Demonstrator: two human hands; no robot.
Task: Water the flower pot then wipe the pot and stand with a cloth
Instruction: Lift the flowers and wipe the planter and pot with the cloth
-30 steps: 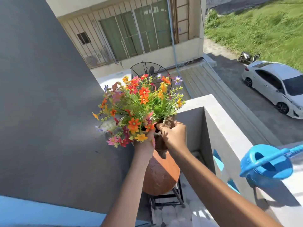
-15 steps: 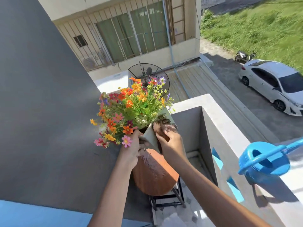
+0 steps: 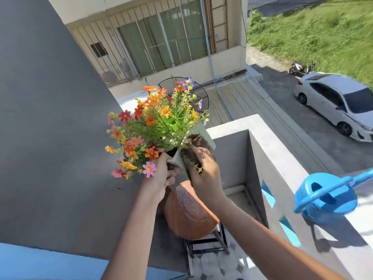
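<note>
A round terracotta flower pot (image 3: pixel 188 215) full of orange, red and pink flowers (image 3: pixel 155 126) stands on a black metal stand (image 3: pixel 207 242) in the balcony corner. A pale green-grey cloth (image 3: pixel 178 158) is draped over the pot's rim. My left hand (image 3: pixel 161 177) pinches the cloth's lower corner at the near side of the rim. My right hand (image 3: pixel 203 170) presses the cloth against the rim and neck from the right. The pot's mouth is mostly hidden by the hands, cloth and flowers.
A blue watering can (image 3: pixel 327 197) sits on the white parapet (image 3: pixel 268 142) to the right. A dark grey wall (image 3: pixel 50 138) rises on the left. A black wire fan guard (image 3: pixel 201 93) stands behind the flowers. Far below lie a street, a white car (image 3: pixel 339 104) and a scooter.
The cloth has come into view over the rim, and both hands have shifted along the rim with it. The flowers have swayed, and the view has drifted slightly.
</note>
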